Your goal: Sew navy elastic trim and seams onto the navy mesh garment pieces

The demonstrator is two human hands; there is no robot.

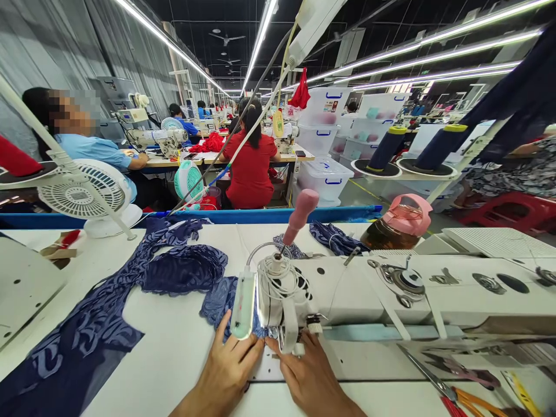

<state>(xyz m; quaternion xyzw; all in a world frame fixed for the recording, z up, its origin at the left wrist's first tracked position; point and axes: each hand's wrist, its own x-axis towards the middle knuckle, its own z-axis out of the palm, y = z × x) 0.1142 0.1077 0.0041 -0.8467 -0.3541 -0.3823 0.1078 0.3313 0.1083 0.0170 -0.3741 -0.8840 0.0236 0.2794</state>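
Observation:
My left hand point(229, 368) lies palm down on the sewing machine's bed, fingers stretched out and apart. Its fingertips press on a blue lace bra piece point(215, 304), beside the small lit lamp point(243, 307). To the right of the needle area is my right hand point(309, 370), its fingers also outstretched, with one fingertip at the cloth's edge near the presser foot. The machine head point(278, 289) hides part of that hand and the stitching point. A pink-handled screwdriver point(299, 214) stands upright on the head, with white cord coiled around its base.
Dark blue lace pieces point(99, 307) spread over the left side of the table. Scissors point(434, 373) with orange handles lie at the lower right. A pink-lidded jug point(399, 223) stands behind the machine arm. Co-workers sit ahead, beyond a white fan point(87, 191).

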